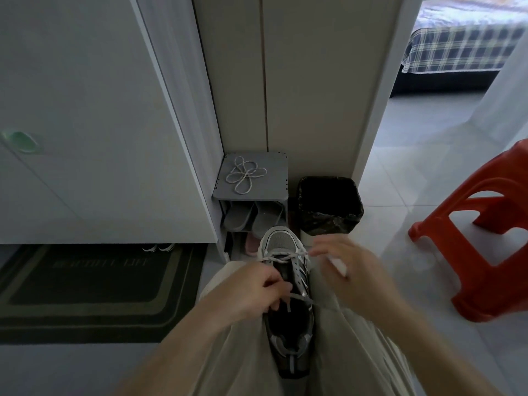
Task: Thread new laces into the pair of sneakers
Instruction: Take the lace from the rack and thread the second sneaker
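lacing a sneaker in a tiled entryway

on pale floor tiles [414, 195], a grey shoe rack [275, 164] and a black-lined bin [328, 207] stand far against the wall, with a red plastic stool [485, 238] at right. near, a grey-and-white sneaker [285, 244] lies toe-away between the person's thighs. the left hand [251, 292] pinches a strand of the white lace [281, 257] with curled fingers over the open tongue. the right hand [351, 270], blurred, meets the other strand beside the toe-end eyelets; i cannot tell its grip. only the farthest eyelets are laced. a second lace [245, 174] lies looped on the rack.
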Tool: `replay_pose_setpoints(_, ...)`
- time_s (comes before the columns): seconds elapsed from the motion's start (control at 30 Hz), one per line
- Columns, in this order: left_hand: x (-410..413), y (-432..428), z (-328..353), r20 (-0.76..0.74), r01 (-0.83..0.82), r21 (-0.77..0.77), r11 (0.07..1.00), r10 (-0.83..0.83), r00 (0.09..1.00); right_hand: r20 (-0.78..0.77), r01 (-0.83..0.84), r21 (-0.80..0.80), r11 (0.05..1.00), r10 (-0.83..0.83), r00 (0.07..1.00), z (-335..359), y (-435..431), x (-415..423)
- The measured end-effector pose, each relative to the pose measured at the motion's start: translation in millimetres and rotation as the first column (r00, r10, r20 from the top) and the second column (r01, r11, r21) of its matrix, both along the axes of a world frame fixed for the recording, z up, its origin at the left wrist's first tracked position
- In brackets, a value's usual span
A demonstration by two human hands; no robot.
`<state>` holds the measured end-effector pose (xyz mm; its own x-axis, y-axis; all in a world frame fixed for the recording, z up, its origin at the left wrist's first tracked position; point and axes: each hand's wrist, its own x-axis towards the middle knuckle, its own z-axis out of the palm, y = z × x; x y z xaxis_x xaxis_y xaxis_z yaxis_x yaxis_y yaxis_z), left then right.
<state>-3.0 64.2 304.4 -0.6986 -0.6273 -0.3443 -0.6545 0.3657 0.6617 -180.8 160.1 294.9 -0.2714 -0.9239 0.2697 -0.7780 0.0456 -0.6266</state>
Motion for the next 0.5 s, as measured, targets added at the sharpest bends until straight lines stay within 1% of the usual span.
replay_pose_setpoints(0.07,-6.6,2.1,-0.9,-0.024,-0.006,-0.004,1.0,0.006,1.0,0.197,-0.164,0.132,0.978,0.136,0.971,7.4,-1.3,21.8)
replay_pose_setpoints(0.1,-7.8,1.4,-0.4,-0.046,-0.019,0.016,1.0,0.019,0.999,0.249,-0.222,0.191,0.956,0.172,0.953,7.3,-2.6,25.7)
replay_pose_setpoints(0.13,-7.9,-0.3,0.6,-0.062,-0.031,0.041,0.999,0.033,0.998,0.253,-0.247,0.223,0.943,0.189,0.949,5.1,-3.2,24.1)
replay_pose_setpoints(0.23,-4.0,-6.7,1.8,-0.073,-0.046,0.03,0.998,0.048,0.996,0.151,-0.176,0.24,0.955,0.143,0.978,-0.4,-3.2,8.0)
replay_pose_setpoints(0.37,-9.8,-1.4,-1.9,-0.074,-0.039,0.011,0.999,0.04,0.996,0.087,-0.197,0.297,0.934,0.179,0.98,-4.4,-2.9,8.1)
replay_pose_setpoints(0.43,-16.7,-0.3,-6.5,-0.052,-0.054,-0.041,0.998,0.052,0.997,0.074,-0.148,0.285,0.947,0.132,0.988,-6.3,-5.7,11.2)
replay_pose_setpoints(0.5,-20.9,-6.1,-14.1,-0.049,-0.139,-0.152,0.979,0.133,0.99,0.052,-0.063,0.248,0.967,0.051,0.997,-9.9,-11.0,5.6)
